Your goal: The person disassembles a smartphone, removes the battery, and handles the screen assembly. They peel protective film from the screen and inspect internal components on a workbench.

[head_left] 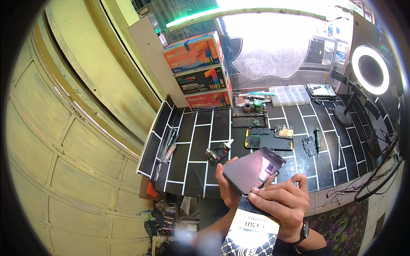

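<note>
Above the workbench [192,141], both hands, left hand [227,187] and right hand [282,204], grip a phone screen panel [253,170].

The phone screen [253,170] held between the left hand [227,187] and the right hand [279,204] is smooth glass, glossy enough to carry a pale purple sheen. The table [192,145] has a matt black top crossed by white lines. The stacked boxes [200,70] are printed cardboard with a light gloss. The parts tray [290,94] is clear plastic. The glue tube [218,152] looks like soft black plastic with a white nozzle. The wristwatch [304,232] has a dark matt strap.
</note>
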`<state>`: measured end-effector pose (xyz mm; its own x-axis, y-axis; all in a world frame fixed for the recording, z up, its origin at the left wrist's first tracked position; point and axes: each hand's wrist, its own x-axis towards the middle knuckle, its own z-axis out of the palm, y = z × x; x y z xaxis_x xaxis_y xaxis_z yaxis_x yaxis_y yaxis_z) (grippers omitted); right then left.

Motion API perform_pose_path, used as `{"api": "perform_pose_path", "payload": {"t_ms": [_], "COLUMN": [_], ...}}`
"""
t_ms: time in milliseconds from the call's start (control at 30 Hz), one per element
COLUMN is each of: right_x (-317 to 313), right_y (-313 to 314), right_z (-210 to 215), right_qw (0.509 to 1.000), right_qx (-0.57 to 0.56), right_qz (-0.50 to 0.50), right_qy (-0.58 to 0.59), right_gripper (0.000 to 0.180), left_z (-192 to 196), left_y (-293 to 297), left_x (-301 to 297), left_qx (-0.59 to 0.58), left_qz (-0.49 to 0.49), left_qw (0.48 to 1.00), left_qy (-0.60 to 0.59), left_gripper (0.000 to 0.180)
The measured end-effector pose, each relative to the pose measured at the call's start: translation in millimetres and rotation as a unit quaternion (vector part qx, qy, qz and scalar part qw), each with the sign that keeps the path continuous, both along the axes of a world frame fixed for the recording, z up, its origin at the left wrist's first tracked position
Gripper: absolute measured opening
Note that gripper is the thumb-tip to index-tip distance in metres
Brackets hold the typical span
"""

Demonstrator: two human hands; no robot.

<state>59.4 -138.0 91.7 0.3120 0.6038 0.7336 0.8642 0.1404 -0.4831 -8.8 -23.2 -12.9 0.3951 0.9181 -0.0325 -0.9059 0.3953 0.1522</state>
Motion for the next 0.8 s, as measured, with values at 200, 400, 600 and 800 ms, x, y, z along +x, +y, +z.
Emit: {"api": "perform_pose_path", "payload": {"t_ms": [200,400,600,800], "right_x": [1.5,5.0,28.3,129.7], "right_y": [1.9,-5.6,-32.2,-44.4], "right_z": [3.5,22.9,31.4,-28.4], "right_qw": [1.000,0.996,0.981,0.935], "right_qx": [0.004,-0.023,-0.029,0.027], "right_qz": [-0.022,-0.064,-0.188,-0.276], "right_qy": [-0.018,-0.056,0.029,0.220], "right_gripper": [0.025,0.029,0.025,0.038], "left_z": [55.5,69.5,51.2,55.3], "left_y": [-7.5,-4.1,29.1,30.8], "left_x": [3.6,29.3,14.6,0.2], "left_qx": [0.035,0.132,0.305,0.192], "left_qz": [-0.094,0.079,0.238,0.046], "left_qw": [0.983,0.903,0.812,0.937], "left_qy": [0.153,0.401,0.436,0.290], "left_gripper": [0.046,0.060,0.102,0.082]}}
